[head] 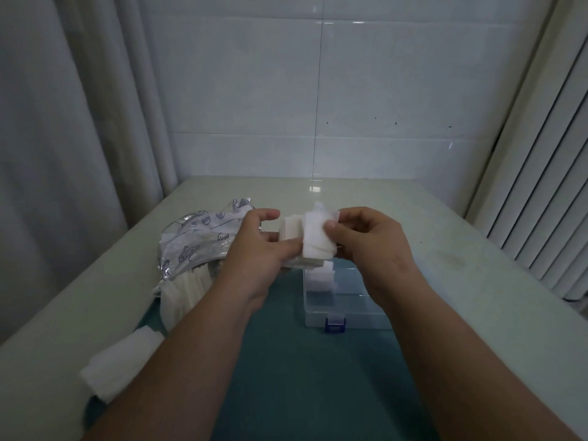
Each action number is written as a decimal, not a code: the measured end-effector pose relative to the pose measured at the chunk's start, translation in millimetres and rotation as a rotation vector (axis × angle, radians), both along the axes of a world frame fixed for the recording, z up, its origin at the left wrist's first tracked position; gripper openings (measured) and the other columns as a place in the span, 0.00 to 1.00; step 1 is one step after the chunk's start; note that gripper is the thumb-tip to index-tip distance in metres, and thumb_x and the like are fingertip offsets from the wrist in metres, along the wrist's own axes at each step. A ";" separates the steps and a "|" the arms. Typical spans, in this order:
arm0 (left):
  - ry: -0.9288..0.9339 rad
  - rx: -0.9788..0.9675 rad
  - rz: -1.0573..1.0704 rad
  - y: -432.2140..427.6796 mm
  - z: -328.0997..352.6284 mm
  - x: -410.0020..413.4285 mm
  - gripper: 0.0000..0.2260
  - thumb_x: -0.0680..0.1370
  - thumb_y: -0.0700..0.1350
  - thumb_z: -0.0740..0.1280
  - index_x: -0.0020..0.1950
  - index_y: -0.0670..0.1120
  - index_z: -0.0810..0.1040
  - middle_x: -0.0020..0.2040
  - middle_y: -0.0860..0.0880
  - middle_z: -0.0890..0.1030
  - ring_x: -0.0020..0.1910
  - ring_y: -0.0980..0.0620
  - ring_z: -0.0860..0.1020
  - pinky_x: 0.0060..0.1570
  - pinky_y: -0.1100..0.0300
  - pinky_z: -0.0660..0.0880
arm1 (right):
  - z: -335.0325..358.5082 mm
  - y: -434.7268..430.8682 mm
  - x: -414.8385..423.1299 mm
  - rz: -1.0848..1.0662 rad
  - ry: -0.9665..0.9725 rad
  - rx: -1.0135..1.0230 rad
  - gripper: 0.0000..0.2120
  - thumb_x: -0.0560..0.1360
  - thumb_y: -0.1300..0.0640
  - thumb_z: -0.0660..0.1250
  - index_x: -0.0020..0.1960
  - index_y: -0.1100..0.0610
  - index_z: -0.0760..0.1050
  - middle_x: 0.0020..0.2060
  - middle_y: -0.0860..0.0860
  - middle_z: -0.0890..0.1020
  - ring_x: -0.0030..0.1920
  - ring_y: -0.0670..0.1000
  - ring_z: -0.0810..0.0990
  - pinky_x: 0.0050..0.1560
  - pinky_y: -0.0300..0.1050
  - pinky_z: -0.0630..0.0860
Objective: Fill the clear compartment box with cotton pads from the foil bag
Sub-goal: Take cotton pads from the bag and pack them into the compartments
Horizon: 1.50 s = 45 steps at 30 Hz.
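Both hands hold a stack of white cotton pads [313, 237] above the far end of the clear compartment box [346, 308]. My left hand [254, 249] grips the stack from the left and below, thumb raised. My right hand [366, 237] pinches the front pads from the right, thumb on their face. White pads [321, 278] stand in the box's left compartment under the held stack. The foil bag [197, 240] lies open to the left, with more pads [187, 291] spilling from its mouth.
The box has a blue latch [334, 324] on its near side and sits on a teal mat [302, 370] on a pale table [461, 281]. A loose bundle of pads [122, 361] lies near the front left. Curtains hang left; a radiator stands right.
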<state>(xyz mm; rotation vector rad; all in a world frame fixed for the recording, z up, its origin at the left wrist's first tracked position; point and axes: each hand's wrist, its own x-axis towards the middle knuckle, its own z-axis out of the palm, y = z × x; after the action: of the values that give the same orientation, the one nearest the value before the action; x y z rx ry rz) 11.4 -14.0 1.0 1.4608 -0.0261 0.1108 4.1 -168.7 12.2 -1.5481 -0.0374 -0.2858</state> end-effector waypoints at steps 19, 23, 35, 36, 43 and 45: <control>-0.022 -0.037 0.041 1.2 1.2 -1.2 0.20 0.71 0.35 0.73 0.58 0.51 0.74 0.46 0.47 0.82 0.40 0.51 0.81 0.40 0.57 0.76 | -4.5 2.2 1.6 0.074 0.018 -0.185 0.05 0.76 0.57 0.67 0.51 0.51 0.77 0.46 0.47 0.81 0.47 0.50 0.81 0.44 0.42 0.80; 0.003 -0.024 0.009 1.5 0.9 -1.0 0.19 0.73 0.36 0.73 0.59 0.50 0.74 0.48 0.45 0.83 0.43 0.48 0.83 0.41 0.53 0.80 | -6.0 3.4 0.7 0.031 -0.022 -0.263 0.03 0.75 0.54 0.69 0.45 0.53 0.80 0.41 0.48 0.83 0.43 0.49 0.82 0.40 0.40 0.79; -0.026 0.010 0.029 -1.4 1.6 -3.1 0.21 0.73 0.35 0.69 0.62 0.52 0.73 0.44 0.43 0.81 0.35 0.53 0.81 0.35 0.58 0.80 | -1.6 3.9 -0.1 0.001 0.018 -0.262 0.05 0.74 0.53 0.71 0.43 0.53 0.81 0.45 0.48 0.82 0.45 0.48 0.79 0.44 0.43 0.76; -0.030 0.000 0.022 -2.4 1.2 -3.8 0.21 0.73 0.35 0.70 0.61 0.52 0.72 0.43 0.44 0.82 0.34 0.55 0.82 0.35 0.58 0.80 | -1.6 4.9 -0.6 -0.004 0.015 -0.244 0.05 0.74 0.53 0.70 0.43 0.54 0.80 0.45 0.48 0.82 0.45 0.48 0.79 0.43 0.41 0.75; 0.012 -0.053 -0.064 -6.4 -1.6 -4.9 0.21 0.74 0.33 0.70 0.61 0.52 0.72 0.49 0.42 0.84 0.46 0.45 0.84 0.45 0.46 0.82 | -9.1 13.8 -0.6 -0.070 -0.009 -0.376 0.06 0.74 0.51 0.70 0.43 0.53 0.76 0.47 0.48 0.81 0.47 0.49 0.80 0.48 0.47 0.80; 0.038 -0.118 -0.097 -6.6 1.6 -5.9 0.22 0.74 0.29 0.66 0.62 0.50 0.71 0.51 0.39 0.82 0.48 0.41 0.83 0.49 0.41 0.81 | -9.3 11.0 0.3 -0.083 -0.007 -0.421 0.07 0.74 0.49 0.69 0.45 0.51 0.74 0.46 0.47 0.80 0.47 0.49 0.80 0.48 0.48 0.80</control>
<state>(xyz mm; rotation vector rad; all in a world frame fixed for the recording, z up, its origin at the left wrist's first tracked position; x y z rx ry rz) 5.6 -20.6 2.6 1.3408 -0.0582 0.0050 4.4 -157.7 2.8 -1.9696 -0.0402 -0.3651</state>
